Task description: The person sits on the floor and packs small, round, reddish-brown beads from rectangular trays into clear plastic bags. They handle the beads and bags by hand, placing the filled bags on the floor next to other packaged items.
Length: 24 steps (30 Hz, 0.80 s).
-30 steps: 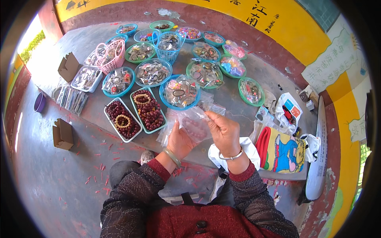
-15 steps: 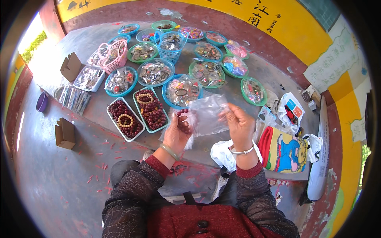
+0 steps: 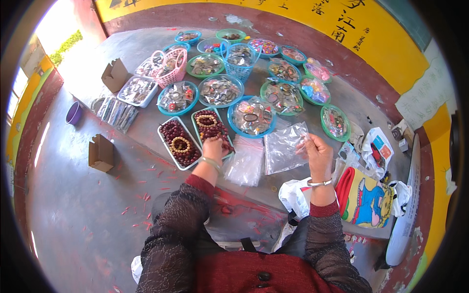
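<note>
My left hand (image 3: 213,149) reaches down at the near end of a pale green-rimmed tray (image 3: 197,128) of dark red bead bracelets. Its fingers are bent round a dark red bead bracelet (image 3: 226,146), partly hidden by the hand. My right hand (image 3: 318,155) pinches the right edge of a clear plastic bag (image 3: 285,150), which looks flat and has nothing visible in it. Left of that bag lies a stack of clear plastic bags (image 3: 244,163). A white tray (image 3: 167,146) beside the first holds more dark bracelets, with a light wooden bead one on top.
Behind the trays stand several blue and green basins (image 3: 251,132) of small packaged goods, plus a pink basket (image 3: 168,73) and a blue basket (image 3: 239,73). A colourful folded cloth (image 3: 366,198) and white plastic bags (image 3: 294,195) lie at right. Cardboard boxes (image 3: 101,153) stand left.
My left hand has moved with the bead bracelet from beside the plastic bag to the tray on the left. The bag in my right hand has lowered. The whole view has shifted.
</note>
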Available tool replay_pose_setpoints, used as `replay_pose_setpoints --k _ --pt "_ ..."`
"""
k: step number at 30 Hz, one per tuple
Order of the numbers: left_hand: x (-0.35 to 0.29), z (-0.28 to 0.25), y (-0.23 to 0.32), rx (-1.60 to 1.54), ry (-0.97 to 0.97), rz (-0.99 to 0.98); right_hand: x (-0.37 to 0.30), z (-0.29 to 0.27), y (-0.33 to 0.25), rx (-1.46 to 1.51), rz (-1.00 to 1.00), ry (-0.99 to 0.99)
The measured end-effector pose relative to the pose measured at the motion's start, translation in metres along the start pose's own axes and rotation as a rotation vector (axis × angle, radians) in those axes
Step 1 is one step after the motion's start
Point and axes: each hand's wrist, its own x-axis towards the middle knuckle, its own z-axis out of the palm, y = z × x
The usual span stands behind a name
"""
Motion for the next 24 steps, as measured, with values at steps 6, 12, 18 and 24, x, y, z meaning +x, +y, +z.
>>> replay_pose_setpoints --k 6,12,18,24 --pt "0.094 -0.083 0.076 0.131 0.064 0.199 0.001 0.003 0.005 -0.039 0.016 -0.032" --pt "0.112 -0.145 0.112 0.094 0.428 0.281 0.004 0.003 0.014 -0.081 0.03 -0.052" --pt "0.125 -0.16 0.104 -0.236 0.415 0.26 0.009 0.018 0.025 -0.085 0.054 -0.097" --pt "0.156 -0.185 0.082 -0.306 0.367 0.222 0.01 0.034 0.033 -0.115 0.073 -0.135"
